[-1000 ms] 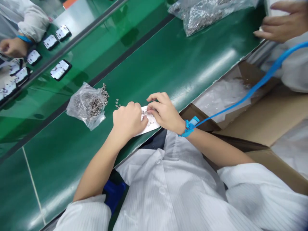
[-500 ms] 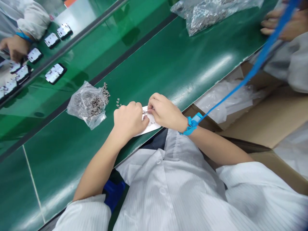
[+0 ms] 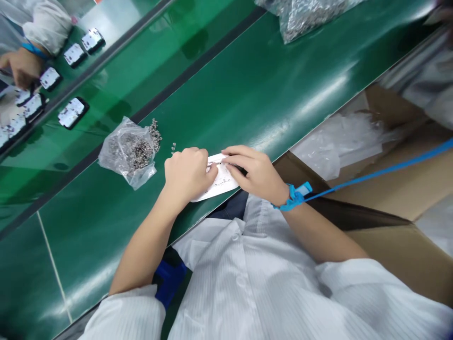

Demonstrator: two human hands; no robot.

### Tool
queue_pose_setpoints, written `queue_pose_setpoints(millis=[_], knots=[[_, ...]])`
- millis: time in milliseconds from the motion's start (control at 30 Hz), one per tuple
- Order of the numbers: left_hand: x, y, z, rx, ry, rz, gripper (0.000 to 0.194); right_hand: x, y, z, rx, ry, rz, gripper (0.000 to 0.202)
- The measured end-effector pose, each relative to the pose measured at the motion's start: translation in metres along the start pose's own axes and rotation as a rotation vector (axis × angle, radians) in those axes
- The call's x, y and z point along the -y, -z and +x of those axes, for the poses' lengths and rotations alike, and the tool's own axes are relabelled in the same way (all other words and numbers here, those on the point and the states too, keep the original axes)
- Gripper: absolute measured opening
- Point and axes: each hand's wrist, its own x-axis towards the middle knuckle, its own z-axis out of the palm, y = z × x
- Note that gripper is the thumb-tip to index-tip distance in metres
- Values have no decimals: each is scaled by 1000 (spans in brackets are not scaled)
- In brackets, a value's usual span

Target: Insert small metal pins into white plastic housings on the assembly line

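A white flat panel with small dark marks (image 3: 223, 179) lies at the near edge of the green table. My left hand (image 3: 187, 172) is closed on the panel's left part, its thumb on the surface. My right hand (image 3: 256, 171) rests at the panel's upper right, thumb and fingers apart, with nothing visible between them. A blue band circles the right wrist. Left of my hands sits an open plastic bag of small metal parts (image 3: 129, 153), some spilled out of it. A few loose metal parts (image 3: 173, 147) lie just beyond my left hand.
Black-and-white devices (image 3: 73, 113) lie on the green surface at the upper left, near another person's hand (image 3: 24, 66). A larger bag of metal parts (image 3: 307, 16) is at the top. Cardboard boxes with plastic (image 3: 385, 184) stand at the right. A blue cord (image 3: 371, 171) runs from my right wrist.
My right hand has opened from a pinch and shifted slightly right, uncovering more of the panel. The blue cord hangs lower. One device on the green surface has moved left.
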Motion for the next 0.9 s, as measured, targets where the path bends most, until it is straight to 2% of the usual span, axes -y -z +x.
queue_pose_setpoints(millis=[100,167,400,733,900], knots=[[2,-1,2,2,-11,-10,34,-1,-7,-12,-76,30,-13,28],[3,-1,2,-1,-10,-11,35,-4,-10,-15,-81,45,-19,29],[0,-2,3,8,1,-15,36,-6,-6,-13,-17,63,-36,29],[0,-1,5,26,25,-25,36,-8,3,-7,67,256,-205,28],[-4,-1,4,3,28,-16,34,-2,4,-4,113,245,-265,27]])
